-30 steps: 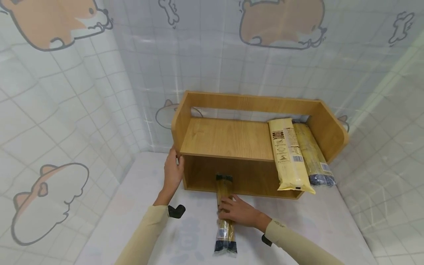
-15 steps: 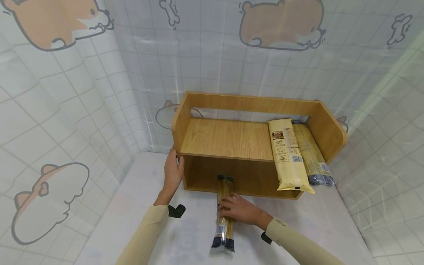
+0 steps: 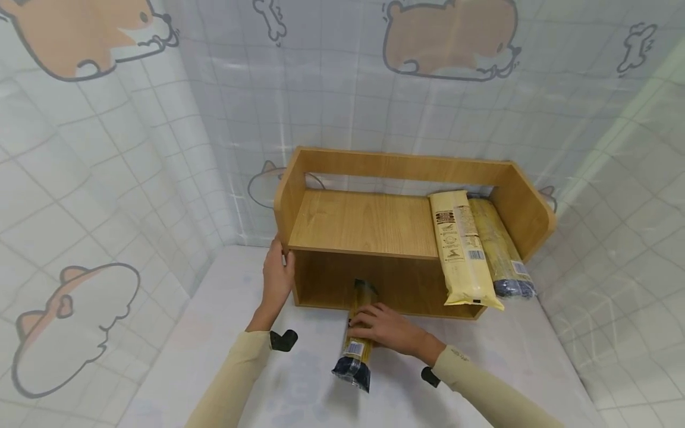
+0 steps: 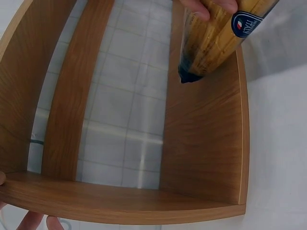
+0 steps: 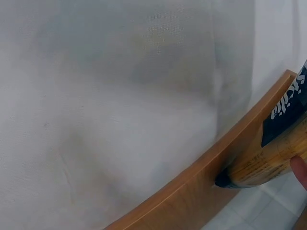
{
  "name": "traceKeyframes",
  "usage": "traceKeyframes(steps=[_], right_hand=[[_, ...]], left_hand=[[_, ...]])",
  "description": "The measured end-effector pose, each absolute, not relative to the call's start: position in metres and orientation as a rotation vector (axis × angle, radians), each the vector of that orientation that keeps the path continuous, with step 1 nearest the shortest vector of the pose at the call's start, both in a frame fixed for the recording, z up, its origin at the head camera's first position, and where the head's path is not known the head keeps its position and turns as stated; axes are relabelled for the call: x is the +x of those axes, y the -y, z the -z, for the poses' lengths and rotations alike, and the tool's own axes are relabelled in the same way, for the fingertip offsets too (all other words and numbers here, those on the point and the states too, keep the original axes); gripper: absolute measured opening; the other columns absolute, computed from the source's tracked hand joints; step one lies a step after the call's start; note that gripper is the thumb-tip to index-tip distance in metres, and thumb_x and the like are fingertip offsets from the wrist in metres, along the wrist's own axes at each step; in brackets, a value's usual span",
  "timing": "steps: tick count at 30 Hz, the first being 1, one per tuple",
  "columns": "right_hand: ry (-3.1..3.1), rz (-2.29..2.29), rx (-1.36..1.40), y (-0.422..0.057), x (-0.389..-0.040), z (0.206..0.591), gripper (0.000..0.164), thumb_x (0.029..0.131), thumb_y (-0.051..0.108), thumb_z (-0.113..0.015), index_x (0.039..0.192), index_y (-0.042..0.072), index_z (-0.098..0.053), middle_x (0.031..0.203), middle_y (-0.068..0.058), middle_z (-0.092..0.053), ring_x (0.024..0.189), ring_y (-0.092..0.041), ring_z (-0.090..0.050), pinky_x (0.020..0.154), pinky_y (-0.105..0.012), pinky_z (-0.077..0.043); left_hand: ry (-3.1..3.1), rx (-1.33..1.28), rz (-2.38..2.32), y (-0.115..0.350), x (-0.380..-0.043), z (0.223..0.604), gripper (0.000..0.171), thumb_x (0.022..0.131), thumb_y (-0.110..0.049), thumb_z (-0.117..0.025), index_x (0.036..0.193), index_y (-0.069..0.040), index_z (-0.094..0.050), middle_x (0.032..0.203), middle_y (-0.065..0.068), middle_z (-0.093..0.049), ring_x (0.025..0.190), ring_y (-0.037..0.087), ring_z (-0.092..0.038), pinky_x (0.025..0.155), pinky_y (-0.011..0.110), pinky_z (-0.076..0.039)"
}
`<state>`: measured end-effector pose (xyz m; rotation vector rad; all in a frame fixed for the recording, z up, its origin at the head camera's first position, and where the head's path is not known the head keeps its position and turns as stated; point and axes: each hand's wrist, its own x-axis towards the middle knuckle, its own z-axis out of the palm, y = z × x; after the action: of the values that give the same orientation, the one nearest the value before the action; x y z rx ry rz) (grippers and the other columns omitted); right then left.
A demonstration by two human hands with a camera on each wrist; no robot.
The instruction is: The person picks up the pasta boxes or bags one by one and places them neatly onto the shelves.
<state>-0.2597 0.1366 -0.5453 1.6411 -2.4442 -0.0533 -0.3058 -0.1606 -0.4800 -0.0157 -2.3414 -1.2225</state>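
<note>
My right hand [image 3: 387,328] grips a clear packet of spaghetti [image 3: 355,349] with dark blue ends, at the front of the wooden shelf [image 3: 364,223]. The packet's far end reaches into the lower compartment; its near end is raised off the table and angled left. In the left wrist view, the packet [image 4: 211,43] shows a blue round label, with fingertips [image 4: 196,7] on it. In the right wrist view, the spaghetti packet [image 5: 264,165] slants over the bottom board's edge. My left hand [image 3: 277,278] holds the shelf's left side panel, its fingers [image 4: 31,221] and thumb on opposite faces.
On the upper tier's right side lie a pale yellow packet [image 3: 462,249] and another spaghetti packet [image 3: 500,246], both overhanging the front edge. The shelf stands on a white-covered table [image 3: 289,386], with tile-patterned sheets [image 3: 353,107] behind and at both sides.
The spaghetti packet's near end has lifted and swung left, away from the person, as my right hand tilts it. My left hand stays on the shelf panel.
</note>
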Motion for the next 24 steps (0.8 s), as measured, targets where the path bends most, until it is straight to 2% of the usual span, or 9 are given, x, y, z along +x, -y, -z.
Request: traceKeyframes(steps=[6,14,24], right_hand=[[2.468,0.034,1.620,-0.134,-0.256,0.541,0.063,0.086,0.034,-0.081,0.143,0.036,-0.055,0.141,0.010,-0.059,0.135,-0.017,-0.052,0.104,-0.042,-0.054],[2.436,0.038,1.505,-0.131,-0.257,0.534,0.069,0.081,0.039,-0.084,0.143,0.035,-0.054,0.138,0.010,-0.060,0.129,-0.015,-0.056,0.098,-0.039,-0.057],[2.452,-0.150,1.388,-0.131,-0.257,0.530,0.075,0.075,0.031,-0.091,0.141,0.028,-0.055,0.132,0.007,-0.063,0.122,-0.015,-0.059,0.093,-0.041,-0.059]], left_hand=[[2.351,-0.014,1.223,0.161,-0.304,0.478,0.053,0.103,-0.006,-0.048,0.154,0.004,-0.037,0.134,0.028,-0.060,0.121,0.042,-0.060,0.101,0.056,-0.051],[2.333,-0.026,1.235,0.162,-0.306,0.480,0.054,0.104,-0.005,-0.048,0.155,0.005,-0.036,0.140,0.029,-0.057,0.128,0.042,-0.059,0.105,0.056,-0.051],[2.353,-0.017,1.210,0.164,-0.305,0.481,0.053,0.103,-0.005,-0.048,0.154,0.006,-0.037,0.131,0.030,-0.060,0.119,0.043,-0.060,0.101,0.056,-0.050]])
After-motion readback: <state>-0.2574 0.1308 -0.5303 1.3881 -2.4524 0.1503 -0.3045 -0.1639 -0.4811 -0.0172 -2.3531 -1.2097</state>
